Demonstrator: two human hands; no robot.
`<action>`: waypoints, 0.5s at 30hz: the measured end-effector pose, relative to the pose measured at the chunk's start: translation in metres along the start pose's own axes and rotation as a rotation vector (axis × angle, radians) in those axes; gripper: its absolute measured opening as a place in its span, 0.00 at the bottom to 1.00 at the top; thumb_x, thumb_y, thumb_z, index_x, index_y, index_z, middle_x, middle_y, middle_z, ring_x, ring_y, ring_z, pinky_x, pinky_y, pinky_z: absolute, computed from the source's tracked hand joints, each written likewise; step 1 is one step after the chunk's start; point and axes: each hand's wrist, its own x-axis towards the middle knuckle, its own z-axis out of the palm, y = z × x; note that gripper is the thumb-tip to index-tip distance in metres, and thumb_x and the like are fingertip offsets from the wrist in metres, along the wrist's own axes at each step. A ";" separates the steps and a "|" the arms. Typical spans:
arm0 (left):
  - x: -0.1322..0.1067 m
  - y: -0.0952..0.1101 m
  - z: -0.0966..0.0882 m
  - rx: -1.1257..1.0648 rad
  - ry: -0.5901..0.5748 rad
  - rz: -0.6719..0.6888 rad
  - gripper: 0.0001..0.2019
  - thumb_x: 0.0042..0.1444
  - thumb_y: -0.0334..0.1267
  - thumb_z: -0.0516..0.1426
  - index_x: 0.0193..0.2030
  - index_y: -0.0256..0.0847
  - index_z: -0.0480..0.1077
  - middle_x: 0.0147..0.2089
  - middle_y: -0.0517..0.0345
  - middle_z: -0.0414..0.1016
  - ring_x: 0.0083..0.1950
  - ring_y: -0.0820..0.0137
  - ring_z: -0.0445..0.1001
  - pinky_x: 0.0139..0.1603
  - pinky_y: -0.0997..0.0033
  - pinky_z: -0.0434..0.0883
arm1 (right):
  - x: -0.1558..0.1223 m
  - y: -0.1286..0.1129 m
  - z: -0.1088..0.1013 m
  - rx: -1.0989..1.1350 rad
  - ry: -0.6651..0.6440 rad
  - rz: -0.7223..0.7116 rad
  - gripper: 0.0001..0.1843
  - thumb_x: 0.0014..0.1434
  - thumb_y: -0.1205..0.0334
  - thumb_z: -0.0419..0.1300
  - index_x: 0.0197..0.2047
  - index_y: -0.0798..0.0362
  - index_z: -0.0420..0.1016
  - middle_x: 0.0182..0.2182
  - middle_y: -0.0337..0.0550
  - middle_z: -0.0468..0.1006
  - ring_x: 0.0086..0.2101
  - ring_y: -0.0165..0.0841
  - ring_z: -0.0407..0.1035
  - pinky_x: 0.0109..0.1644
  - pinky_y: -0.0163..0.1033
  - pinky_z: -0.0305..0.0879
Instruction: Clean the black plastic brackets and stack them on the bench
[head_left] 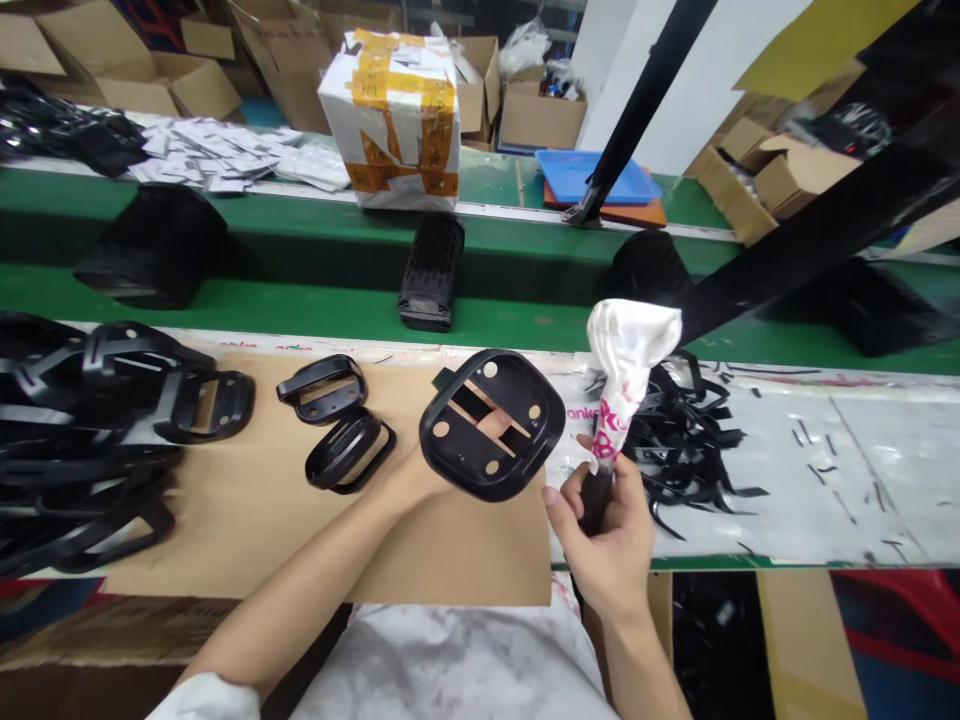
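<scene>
My left hand [420, 470] holds up a black square plastic part [491, 423] with round holes and a slotted middle; my fingers show through its slots. My right hand [611, 530] is closed round the dark handle of a tool [626, 385] whose upper end is wrapped in white cloth or tape with pink print. The tool stands upright just right of the part, not touching it. Both hands hover over a brown cardboard sheet [315, 530] on the bench.
Two black frame parts [334, 420] lie on the cardboard, and a heap of similar frames [90, 430] sits at left. Black plastic trimmings [690, 440] litter the bench at right. Beyond runs a green conveyor [300, 300] carrying black parts, with a taped box [394, 115] and cartons behind.
</scene>
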 end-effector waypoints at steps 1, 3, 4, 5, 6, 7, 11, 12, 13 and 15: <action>-0.001 0.004 0.000 -0.021 -0.002 -0.010 0.19 0.63 0.56 0.59 0.49 0.44 0.79 0.47 0.50 0.83 0.55 0.55 0.79 0.56 0.59 0.76 | 0.001 -0.004 0.002 0.011 -0.015 -0.023 0.24 0.63 0.67 0.65 0.60 0.47 0.68 0.25 0.27 0.61 0.23 0.25 0.58 0.27 0.29 0.62; 0.001 0.005 0.001 -0.053 -0.028 -0.021 0.20 0.65 0.56 0.55 0.47 0.44 0.78 0.46 0.50 0.83 0.54 0.56 0.79 0.56 0.58 0.76 | 0.001 -0.009 0.007 0.033 -0.039 -0.059 0.25 0.63 0.69 0.64 0.61 0.45 0.68 0.24 0.26 0.59 0.22 0.25 0.56 0.27 0.29 0.61; 0.002 0.003 0.001 -0.068 -0.034 -0.026 0.20 0.65 0.56 0.54 0.46 0.43 0.78 0.46 0.50 0.83 0.53 0.57 0.79 0.56 0.57 0.76 | 0.001 -0.009 0.009 0.041 -0.046 -0.072 0.25 0.63 0.69 0.64 0.61 0.45 0.68 0.24 0.26 0.59 0.22 0.25 0.57 0.28 0.29 0.61; 0.004 0.000 0.002 -0.075 -0.042 -0.026 0.19 0.65 0.56 0.54 0.44 0.43 0.78 0.45 0.50 0.83 0.52 0.57 0.79 0.56 0.57 0.76 | 0.001 -0.008 0.010 0.041 -0.052 -0.081 0.24 0.63 0.69 0.65 0.61 0.45 0.69 0.23 0.26 0.59 0.22 0.25 0.57 0.28 0.29 0.61; 0.004 -0.004 0.002 -0.072 -0.052 -0.022 0.19 0.64 0.56 0.55 0.43 0.43 0.78 0.45 0.50 0.82 0.51 0.57 0.79 0.57 0.56 0.76 | 0.002 -0.006 0.010 0.030 -0.059 -0.088 0.24 0.63 0.69 0.65 0.60 0.45 0.69 0.23 0.25 0.59 0.22 0.25 0.57 0.28 0.29 0.61; 0.004 -0.009 0.001 -0.062 -0.072 -0.018 0.18 0.63 0.56 0.56 0.41 0.43 0.77 0.44 0.50 0.82 0.51 0.57 0.78 0.57 0.56 0.75 | 0.003 -0.003 0.010 0.007 -0.074 -0.090 0.23 0.63 0.69 0.65 0.59 0.45 0.70 0.22 0.25 0.59 0.22 0.25 0.57 0.29 0.30 0.61; -0.006 -0.022 -0.010 0.058 -0.240 -0.144 0.20 0.65 0.55 0.54 0.31 0.41 0.73 0.34 0.55 0.78 0.44 0.59 0.76 0.50 0.61 0.74 | 0.011 0.016 0.005 -0.142 -0.156 -0.050 0.09 0.64 0.61 0.66 0.48 0.50 0.78 0.21 0.27 0.60 0.21 0.25 0.55 0.27 0.31 0.56; -0.009 -0.022 -0.014 0.093 -0.273 -0.186 0.22 0.66 0.55 0.53 0.30 0.40 0.71 0.32 0.57 0.76 0.41 0.61 0.74 0.47 0.63 0.73 | 0.012 0.021 0.004 -0.167 -0.155 -0.025 0.06 0.65 0.58 0.66 0.43 0.51 0.78 0.21 0.28 0.61 0.22 0.25 0.55 0.26 0.31 0.55; -0.011 -0.022 -0.018 0.118 -0.297 -0.211 0.23 0.68 0.55 0.51 0.29 0.40 0.69 0.32 0.58 0.74 0.39 0.63 0.73 0.45 0.65 0.71 | 0.013 0.026 0.004 -0.176 -0.147 0.008 0.09 0.64 0.56 0.66 0.38 0.52 0.77 0.22 0.30 0.62 0.23 0.26 0.56 0.26 0.32 0.55; -0.016 -0.020 -0.027 0.128 -0.326 -0.201 0.23 0.70 0.55 0.48 0.31 0.41 0.66 0.33 0.60 0.71 0.38 0.66 0.70 0.42 0.68 0.68 | 0.013 0.033 0.007 -0.121 -0.134 0.112 0.15 0.64 0.50 0.66 0.33 0.52 0.73 0.22 0.32 0.64 0.24 0.27 0.58 0.26 0.32 0.56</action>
